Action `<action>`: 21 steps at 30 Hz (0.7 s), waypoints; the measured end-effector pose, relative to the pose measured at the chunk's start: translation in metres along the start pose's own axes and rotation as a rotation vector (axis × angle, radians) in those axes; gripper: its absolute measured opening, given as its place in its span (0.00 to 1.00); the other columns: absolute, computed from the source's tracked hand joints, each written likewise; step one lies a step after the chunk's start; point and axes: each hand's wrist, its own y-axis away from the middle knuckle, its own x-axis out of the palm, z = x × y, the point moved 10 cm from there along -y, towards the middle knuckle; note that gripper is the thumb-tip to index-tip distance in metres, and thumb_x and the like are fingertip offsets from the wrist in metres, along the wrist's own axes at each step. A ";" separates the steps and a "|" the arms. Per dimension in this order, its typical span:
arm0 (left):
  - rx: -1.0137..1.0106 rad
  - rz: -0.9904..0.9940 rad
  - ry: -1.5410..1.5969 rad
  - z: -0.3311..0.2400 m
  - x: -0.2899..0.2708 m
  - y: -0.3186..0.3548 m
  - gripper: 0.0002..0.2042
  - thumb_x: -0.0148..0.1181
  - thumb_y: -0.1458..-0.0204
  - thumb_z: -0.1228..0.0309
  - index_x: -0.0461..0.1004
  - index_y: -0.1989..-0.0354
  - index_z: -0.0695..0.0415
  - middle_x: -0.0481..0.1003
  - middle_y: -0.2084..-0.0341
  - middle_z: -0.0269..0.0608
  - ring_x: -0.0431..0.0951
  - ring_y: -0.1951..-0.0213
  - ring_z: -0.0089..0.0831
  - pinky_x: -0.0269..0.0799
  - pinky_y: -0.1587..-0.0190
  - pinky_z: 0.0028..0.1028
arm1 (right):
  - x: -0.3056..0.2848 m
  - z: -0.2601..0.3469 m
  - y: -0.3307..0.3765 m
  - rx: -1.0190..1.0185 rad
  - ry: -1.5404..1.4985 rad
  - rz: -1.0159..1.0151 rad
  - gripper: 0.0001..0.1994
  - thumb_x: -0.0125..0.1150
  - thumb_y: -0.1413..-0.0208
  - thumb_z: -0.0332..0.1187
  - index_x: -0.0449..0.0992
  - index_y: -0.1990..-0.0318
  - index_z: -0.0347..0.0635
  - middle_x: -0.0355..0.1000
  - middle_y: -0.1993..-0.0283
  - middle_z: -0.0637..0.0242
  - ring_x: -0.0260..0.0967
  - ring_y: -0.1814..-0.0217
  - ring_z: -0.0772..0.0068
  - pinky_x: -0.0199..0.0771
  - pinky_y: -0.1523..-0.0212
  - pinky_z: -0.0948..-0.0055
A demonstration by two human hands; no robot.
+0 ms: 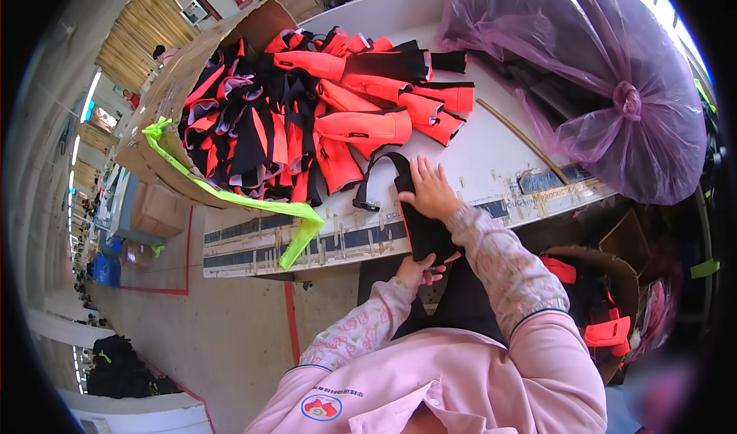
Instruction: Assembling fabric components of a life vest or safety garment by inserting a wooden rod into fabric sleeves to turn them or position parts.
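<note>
A black fabric piece [424,236] lies over the front edge of the table, with an orange edge along its left side. From its upper end a narrow black strap [366,189] loops left onto the tabletop. My right hand [432,192] rests flat on the upper part of the piece, fingers spread and pointing away from me. At the table's edge, my left hand [417,270] pinches the lower end of the piece, thumb on top. Part of the left fingers is hidden under the fabric.
Orange and black garment pieces [365,127] spill from a cardboard box [157,100] tied with a neon yellow strip [303,215]. A wooden stick [522,140] lies on the white table [368,238]. A purple plastic bag [591,88] sits right; another box [618,269] of orange and black pieces stands below.
</note>
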 end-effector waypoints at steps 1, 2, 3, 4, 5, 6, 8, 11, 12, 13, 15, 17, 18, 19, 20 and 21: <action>-0.003 0.004 0.003 0.001 0.003 0.001 0.12 0.55 0.47 0.68 0.68 0.59 0.63 0.73 0.73 0.46 0.76 0.75 0.34 0.76 0.70 0.34 | -0.006 0.008 0.017 -0.046 -0.016 -0.024 0.42 0.42 0.49 0.60 0.49 0.38 0.30 0.46 0.35 0.45 0.40 0.31 0.51 0.38 0.36 0.48; 0.019 -0.009 0.085 -0.002 0.003 0.003 0.12 0.55 0.47 0.68 0.68 0.59 0.62 0.74 0.72 0.46 0.76 0.74 0.34 0.76 0.69 0.34 | -0.014 0.018 0.034 -0.104 -0.020 -0.038 0.42 0.46 0.51 0.58 0.50 0.39 0.28 0.45 0.35 0.44 0.40 0.31 0.48 0.39 0.36 0.49; 0.039 -0.024 0.169 -0.003 0.003 0.005 0.12 0.56 0.48 0.68 0.68 0.59 0.61 0.74 0.71 0.45 0.76 0.73 0.34 0.76 0.69 0.34 | -0.019 0.024 0.055 -0.104 -0.020 -0.026 0.42 0.46 0.51 0.58 0.50 0.39 0.28 0.45 0.35 0.44 0.40 0.31 0.48 0.39 0.36 0.49; 0.031 0.003 0.193 -0.002 0.002 0.004 0.11 0.56 0.48 0.68 0.68 0.59 0.60 0.74 0.71 0.44 0.76 0.71 0.35 0.76 0.69 0.34 | -0.033 0.038 0.075 -0.175 0.003 0.024 0.41 0.48 0.51 0.57 0.51 0.40 0.28 0.46 0.35 0.45 0.40 0.31 0.50 0.39 0.36 0.50; 0.021 -0.016 0.208 -0.004 0.004 0.006 0.11 0.55 0.48 0.68 0.69 0.59 0.59 0.74 0.71 0.42 0.76 0.71 0.34 0.76 0.69 0.34 | -0.045 0.046 0.095 -0.237 0.029 0.070 0.41 0.49 0.51 0.55 0.51 0.40 0.28 0.46 0.35 0.45 0.41 0.31 0.51 0.39 0.35 0.51; 0.035 -0.004 0.201 -0.005 0.004 0.005 0.10 0.55 0.48 0.68 0.69 0.59 0.58 0.74 0.71 0.41 0.76 0.70 0.33 0.76 0.69 0.33 | -0.054 0.051 0.114 -0.247 0.040 0.113 0.40 0.51 0.52 0.53 0.52 0.40 0.27 0.47 0.35 0.47 0.40 0.31 0.52 0.38 0.35 0.52; 0.043 0.019 0.192 -0.006 0.007 0.006 0.10 0.55 0.47 0.68 0.70 0.59 0.57 0.74 0.71 0.39 0.76 0.70 0.31 0.75 0.70 0.32 | -0.061 0.056 0.150 -0.250 0.112 0.152 0.35 0.52 0.51 0.46 0.54 0.41 0.29 0.49 0.35 0.50 0.41 0.31 0.56 0.38 0.34 0.54; -0.026 0.001 0.163 -0.002 0.009 0.011 0.08 0.53 0.47 0.65 0.72 0.62 0.51 0.74 0.71 0.36 0.74 0.71 0.24 0.73 0.66 0.32 | -0.085 0.066 0.175 -0.228 0.255 0.082 0.26 0.51 0.52 0.35 0.61 0.44 0.33 0.56 0.39 0.56 0.51 0.35 0.62 0.43 0.36 0.55; -0.056 0.010 0.168 0.001 0.011 0.014 0.08 0.53 0.46 0.64 0.72 0.62 0.51 0.74 0.74 0.35 0.72 0.74 0.23 0.72 0.68 0.30 | -0.083 0.064 0.178 -0.224 0.253 0.084 0.26 0.51 0.52 0.35 0.61 0.44 0.33 0.56 0.39 0.56 0.51 0.35 0.62 0.43 0.36 0.55; -0.082 0.022 0.179 0.000 0.017 0.019 0.08 0.53 0.46 0.63 0.73 0.63 0.51 0.73 0.77 0.34 0.71 0.77 0.22 0.71 0.70 0.29 | -0.085 0.060 0.176 -0.195 0.194 0.032 0.22 0.50 0.53 0.34 0.65 0.48 0.36 0.61 0.45 0.59 0.55 0.40 0.64 0.48 0.39 0.57; -0.101 0.028 0.141 -0.001 0.029 0.034 0.10 0.52 0.46 0.61 0.73 0.65 0.52 0.72 0.81 0.33 0.68 0.81 0.21 0.69 0.71 0.27 | -0.096 0.046 0.168 -0.164 0.016 -0.105 0.11 0.51 0.56 0.31 0.71 0.63 0.42 0.66 0.65 0.66 0.64 0.58 0.67 0.59 0.51 0.64; -0.001 0.183 0.024 -0.020 0.053 0.050 0.13 0.51 0.45 0.58 0.72 0.64 0.54 0.72 0.79 0.34 0.68 0.82 0.22 0.70 0.69 0.29 | -0.116 0.031 0.165 -0.142 -0.171 -0.287 0.07 0.54 0.60 0.28 0.71 0.70 0.43 0.65 0.72 0.65 0.65 0.65 0.64 0.61 0.55 0.64; 0.034 0.369 0.106 -0.029 0.072 0.060 0.18 0.48 0.45 0.52 0.70 0.63 0.56 0.72 0.74 0.36 0.72 0.77 0.26 0.70 0.65 0.32 | -0.126 0.019 0.168 -0.076 -0.302 -0.384 0.07 0.55 0.64 0.23 0.72 0.73 0.43 0.65 0.75 0.63 0.65 0.68 0.60 0.63 0.58 0.66; 0.053 0.354 0.118 -0.038 0.070 0.065 0.18 0.48 0.45 0.52 0.70 0.63 0.56 0.72 0.74 0.36 0.72 0.77 0.26 0.70 0.65 0.32 | -0.121 0.002 0.171 0.098 -0.561 -0.359 0.06 0.55 0.61 0.20 0.72 0.74 0.41 0.66 0.75 0.68 0.66 0.69 0.64 0.65 0.61 0.67; 0.095 0.356 0.164 -0.050 0.072 0.069 0.21 0.47 0.46 0.49 0.69 0.62 0.57 0.72 0.73 0.37 0.72 0.75 0.28 0.71 0.64 0.32 | -0.101 -0.025 0.182 0.236 -0.895 -0.373 0.07 0.54 0.57 0.19 0.72 0.70 0.40 0.69 0.72 0.70 0.67 0.66 0.68 0.65 0.59 0.69; 0.139 0.359 0.212 -0.062 0.072 0.070 0.24 0.45 0.47 0.46 0.68 0.60 0.58 0.72 0.72 0.38 0.73 0.74 0.30 0.71 0.64 0.33 | -0.075 -0.046 0.192 0.381 -1.225 -0.372 0.08 0.53 0.54 0.19 0.73 0.67 0.39 0.71 0.68 0.72 0.68 0.64 0.71 0.66 0.58 0.71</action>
